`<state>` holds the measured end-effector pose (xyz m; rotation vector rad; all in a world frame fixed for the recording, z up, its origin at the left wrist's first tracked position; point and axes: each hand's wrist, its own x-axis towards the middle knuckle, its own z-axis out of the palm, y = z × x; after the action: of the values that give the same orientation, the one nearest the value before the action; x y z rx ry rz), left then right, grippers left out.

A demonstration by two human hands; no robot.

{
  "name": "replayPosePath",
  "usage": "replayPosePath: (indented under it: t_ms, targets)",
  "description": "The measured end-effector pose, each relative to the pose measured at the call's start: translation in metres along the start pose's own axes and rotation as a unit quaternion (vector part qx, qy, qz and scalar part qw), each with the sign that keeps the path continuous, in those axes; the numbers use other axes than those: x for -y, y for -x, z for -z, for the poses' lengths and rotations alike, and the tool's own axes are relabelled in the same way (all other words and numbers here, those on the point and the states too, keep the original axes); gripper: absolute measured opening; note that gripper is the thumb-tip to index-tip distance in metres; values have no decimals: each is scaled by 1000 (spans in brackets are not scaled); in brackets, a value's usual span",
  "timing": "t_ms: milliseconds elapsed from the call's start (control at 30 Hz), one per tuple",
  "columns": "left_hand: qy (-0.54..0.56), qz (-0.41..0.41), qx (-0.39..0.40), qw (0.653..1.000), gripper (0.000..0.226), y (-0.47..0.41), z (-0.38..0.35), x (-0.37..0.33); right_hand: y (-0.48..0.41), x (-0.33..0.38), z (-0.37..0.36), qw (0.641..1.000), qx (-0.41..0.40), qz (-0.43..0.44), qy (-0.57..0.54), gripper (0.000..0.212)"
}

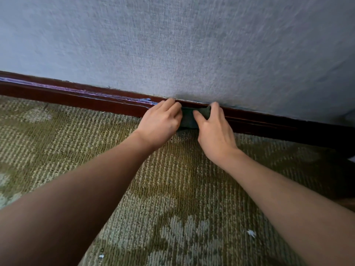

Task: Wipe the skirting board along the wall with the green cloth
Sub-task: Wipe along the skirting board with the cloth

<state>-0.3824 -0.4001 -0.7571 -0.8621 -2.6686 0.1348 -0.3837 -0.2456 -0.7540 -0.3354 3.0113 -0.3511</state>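
Grey-blue woven-texture wall (192, 45) above, olive patterned loop-pile carpet (153, 179) below; between them the dark red-brown glossy wooden skirting board (76, 95) runs from edge to edge of the view. Left hand (159, 125) and right hand (215, 131), side by side, each clench one end of the small folded dark green cloth (189, 117), which is pressed to the board's face near mid-run. Judged mid-wipe: the pale bluish streak on the ledge left of the hands could be dust or glare, cannot tell which, so both stretches may still need wiping.
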Motion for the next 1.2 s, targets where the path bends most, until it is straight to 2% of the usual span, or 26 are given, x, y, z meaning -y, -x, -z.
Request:
replayPosePath:
  t_ms: [100,367,700,1067,1200]
  targets:
    - [12,0,-18,1000,27,0,-6,1,1,-3,-6,996,-27,65,54,48]
    - [51,20,-59,997,28,3,-14,4,2,-2,-20,993,-92,62,-46,44]
    - [101,32,-60,993,24,11,-15,16,-1,9,-28,986,-140,71,-57,43]
    - [88,25,-81,992,26,27,-16,37,-6,32,-34,982,-144,98,-70,45]
    - [84,43,-71,993,24,37,-14,49,-13,45,-36,988,-87,109,-61,49]
